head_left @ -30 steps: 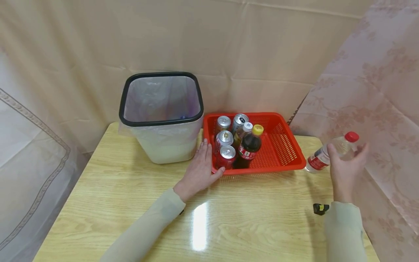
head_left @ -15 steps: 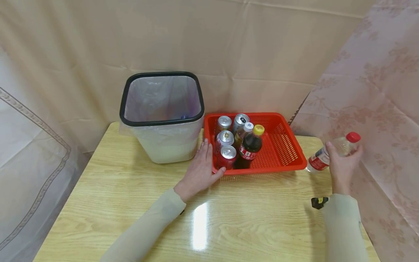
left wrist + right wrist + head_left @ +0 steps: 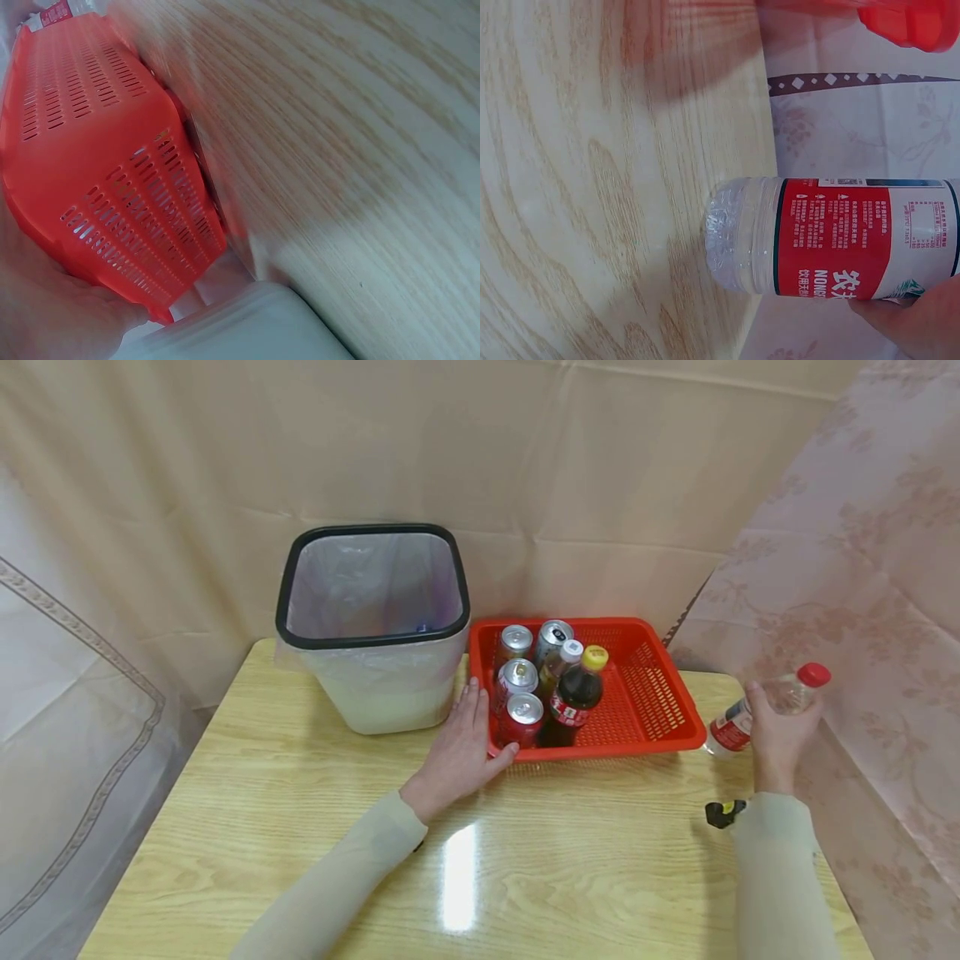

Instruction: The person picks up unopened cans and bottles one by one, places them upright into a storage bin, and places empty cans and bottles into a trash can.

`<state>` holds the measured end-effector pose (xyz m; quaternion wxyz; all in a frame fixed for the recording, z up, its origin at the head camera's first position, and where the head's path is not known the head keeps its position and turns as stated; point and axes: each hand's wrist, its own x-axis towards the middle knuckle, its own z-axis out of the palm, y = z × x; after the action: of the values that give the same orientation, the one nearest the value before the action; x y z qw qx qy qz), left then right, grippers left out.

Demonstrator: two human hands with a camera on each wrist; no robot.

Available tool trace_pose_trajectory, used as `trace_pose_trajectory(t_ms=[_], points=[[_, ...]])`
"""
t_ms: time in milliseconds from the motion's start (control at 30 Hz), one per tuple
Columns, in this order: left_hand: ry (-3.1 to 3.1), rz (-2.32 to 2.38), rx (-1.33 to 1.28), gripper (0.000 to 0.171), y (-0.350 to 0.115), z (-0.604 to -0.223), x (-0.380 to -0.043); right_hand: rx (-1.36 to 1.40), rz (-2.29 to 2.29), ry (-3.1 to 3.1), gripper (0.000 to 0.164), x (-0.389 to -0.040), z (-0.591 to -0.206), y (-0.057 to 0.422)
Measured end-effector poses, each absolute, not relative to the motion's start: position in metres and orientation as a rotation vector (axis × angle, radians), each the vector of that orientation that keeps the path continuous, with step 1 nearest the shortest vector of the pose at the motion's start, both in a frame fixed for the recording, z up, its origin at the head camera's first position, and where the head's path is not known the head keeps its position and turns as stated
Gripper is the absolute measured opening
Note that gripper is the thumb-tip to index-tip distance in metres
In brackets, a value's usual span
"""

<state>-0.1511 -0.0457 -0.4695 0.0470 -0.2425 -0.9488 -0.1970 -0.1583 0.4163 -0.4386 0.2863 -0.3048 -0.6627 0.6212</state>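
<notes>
My left hand (image 3: 459, 753) lies with straight fingers along the left rim of a red plastic basket (image 3: 637, 747), thumb at the front corner. The left wrist view shows the same hand (image 3: 52, 319) against the slotted basket wall (image 3: 150, 202). Beyond the basket's right end, my right hand (image 3: 782, 739) grips a clear water bottle (image 3: 729, 729) with a red cap and a red-and-white label. The bottle is tilted, cap up and to the right. In the right wrist view its base (image 3: 731, 236) overlaps the table edge, and the thumb (image 3: 900, 322) presses on the label.
Several drink cans (image 3: 523, 708) and a cola bottle (image 3: 574, 697) with a yellow cap stand in the basket's left half, beside a white-capped bottle (image 3: 557, 663). Left of the basket is a lined bin (image 3: 390, 693) with a black rim. Curtains (image 3: 862, 568) hang around the wooden table (image 3: 585, 860).
My right hand and forearm have shifted slightly forward and left around the bottle, which has barely moved. The left hand stays on the basket.
</notes>
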Motion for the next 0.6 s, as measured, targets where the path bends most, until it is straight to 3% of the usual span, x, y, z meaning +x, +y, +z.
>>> trace_pose_trajectory(t_ms=[167,600], points=[[-2.890,-0.591,-0.753,0.097,-0.0460,-0.4681,-0.1512,-0.830,1.605,-1.827,0.067,-0.1584,-0.4432,0.4159],[-2.924,-0.590,-0.744,0.097,-0.0459,-0.4660,-0.1509,-0.827,1.541,-1.819,0.065,-0.1538,-0.4491,0.4150]])
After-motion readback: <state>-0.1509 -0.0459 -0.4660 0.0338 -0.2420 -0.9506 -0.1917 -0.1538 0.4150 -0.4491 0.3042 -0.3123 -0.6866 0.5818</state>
